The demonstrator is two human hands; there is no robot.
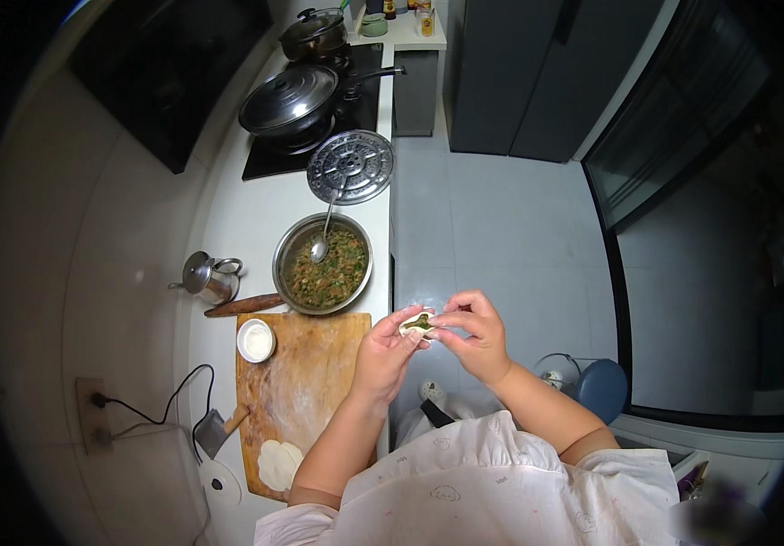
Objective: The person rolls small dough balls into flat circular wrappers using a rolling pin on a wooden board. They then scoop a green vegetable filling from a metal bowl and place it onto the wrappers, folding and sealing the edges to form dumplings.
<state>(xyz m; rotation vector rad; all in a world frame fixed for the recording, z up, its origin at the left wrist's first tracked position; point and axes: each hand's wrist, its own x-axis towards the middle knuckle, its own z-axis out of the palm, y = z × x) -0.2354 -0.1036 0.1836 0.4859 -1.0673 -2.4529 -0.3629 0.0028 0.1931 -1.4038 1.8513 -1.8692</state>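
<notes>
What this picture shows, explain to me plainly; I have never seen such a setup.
No machine here: a person works bare-handed, seen from above by a wide fisheye camera worn on the head; it bends straight edges. The left grip and right grip together hold a dough wrapper, green filling showing in its opening. On the white counter, a wooden board bears flat dough pieces and a small white bowl; beyond it stands a metal bowl of chopped filling with a spoon.

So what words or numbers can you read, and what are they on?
There are none I can read.
Small yellowish jar near the top: any label is too small to read.
White shirt: the little marks printed on it are too tiny to make out.
</notes>
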